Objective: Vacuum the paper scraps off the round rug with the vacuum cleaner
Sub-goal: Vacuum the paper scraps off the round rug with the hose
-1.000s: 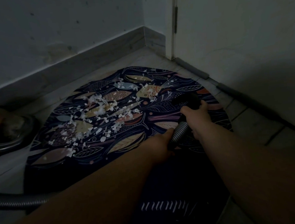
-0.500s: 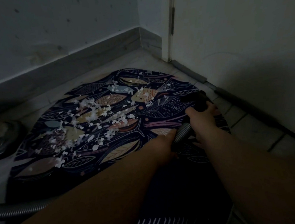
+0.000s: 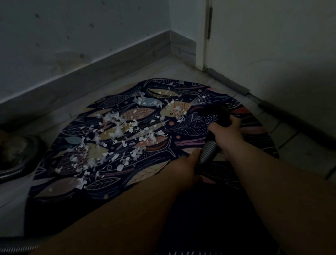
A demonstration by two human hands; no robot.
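Wrapped round the black nozzle (image 3: 216, 114) with the right grip (image 3: 227, 134), curled tight over its top; just behind, holding the ribbed grey hose (image 3: 208, 151) in the left grip (image 3: 186, 166), closed on it as far as the dim light shows. Barely shifted over the last second: same dotted-fish patch of the round rug (image 3: 254, 134) under the nozzle mouth, only a slight sway toward the door side and back. Left of the grips, well apart from the nozzle, the same undisturbed drift of paper scraps (image 3: 119, 131) — white, torn, feathery, probably light enough to scatter. So, by the look of it, no real bite into the scatter yet; calls for a sweep leftward across the rug. Flat, thin and printed, that rug: fish and leaves on navy, spread over pale floor tiles (image 3: 305, 152). Farther left, past the rug's edge, a dark rounded shape (image 3: 14, 157) with a dull sheen — possibly the cleaner's body, too dim to tell. Below and left of the grips, more of the corrugated hose along the floor. Beyond everything, a grey skirting board (image 3: 98, 68), and to the right a pale door (image 3: 276, 38).
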